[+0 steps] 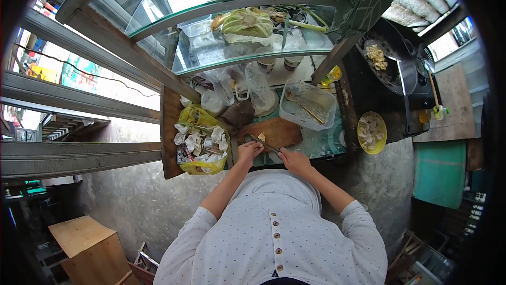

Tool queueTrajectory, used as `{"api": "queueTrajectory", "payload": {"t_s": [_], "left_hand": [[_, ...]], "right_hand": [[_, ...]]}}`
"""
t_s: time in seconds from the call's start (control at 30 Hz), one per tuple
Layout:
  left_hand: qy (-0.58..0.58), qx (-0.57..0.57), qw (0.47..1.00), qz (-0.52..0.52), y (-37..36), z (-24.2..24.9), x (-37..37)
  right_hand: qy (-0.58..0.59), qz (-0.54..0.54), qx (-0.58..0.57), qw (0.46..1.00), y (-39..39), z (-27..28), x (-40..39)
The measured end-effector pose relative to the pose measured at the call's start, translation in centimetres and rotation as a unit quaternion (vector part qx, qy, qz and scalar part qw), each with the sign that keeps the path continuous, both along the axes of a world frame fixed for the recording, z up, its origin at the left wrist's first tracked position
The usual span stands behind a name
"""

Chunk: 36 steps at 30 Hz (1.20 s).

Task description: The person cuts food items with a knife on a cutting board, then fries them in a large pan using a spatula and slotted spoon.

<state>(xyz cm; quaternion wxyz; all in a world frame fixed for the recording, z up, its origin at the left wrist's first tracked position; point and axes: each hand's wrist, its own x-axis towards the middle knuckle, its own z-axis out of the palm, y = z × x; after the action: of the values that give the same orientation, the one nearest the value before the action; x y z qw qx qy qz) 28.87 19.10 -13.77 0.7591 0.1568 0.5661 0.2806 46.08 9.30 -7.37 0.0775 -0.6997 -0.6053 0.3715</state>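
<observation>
My right hand (295, 161) is closed around the handle of a knife (268, 145), whose dark blade slants up and left over a wooden cutting board (282, 131). Close to the blade, my left hand (249, 152) has its fingers pinched together at the board's near left edge; whatever they hold is too small to make out. A small pale yellow piece of food (261, 136) shows just beyond the blade. Behind the board on the right stands a clear plastic tub (328, 116) with a wooden-handled utensil (311, 112) in it.
Left of the board sits a yellow bag (203, 167) full of scraps. A yellow bowl (372, 148) of pale pieces stands right, below a black wok (387, 76) with food. Plastic bags (258, 90) lie behind; cabbage (246, 23) rests on the glass shelf (258, 58) above.
</observation>
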Motion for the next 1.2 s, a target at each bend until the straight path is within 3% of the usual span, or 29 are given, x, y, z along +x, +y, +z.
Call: {"api": "queueTrajectory", "payload": {"t_s": [1.2], "left_hand": [[0.006,-0.029,0.999,-0.023,0.9,0.7,0.4]], "right_hand": [[-0.039,-0.006,0.090,0.995,1.8,-2.3,0.1]]}}
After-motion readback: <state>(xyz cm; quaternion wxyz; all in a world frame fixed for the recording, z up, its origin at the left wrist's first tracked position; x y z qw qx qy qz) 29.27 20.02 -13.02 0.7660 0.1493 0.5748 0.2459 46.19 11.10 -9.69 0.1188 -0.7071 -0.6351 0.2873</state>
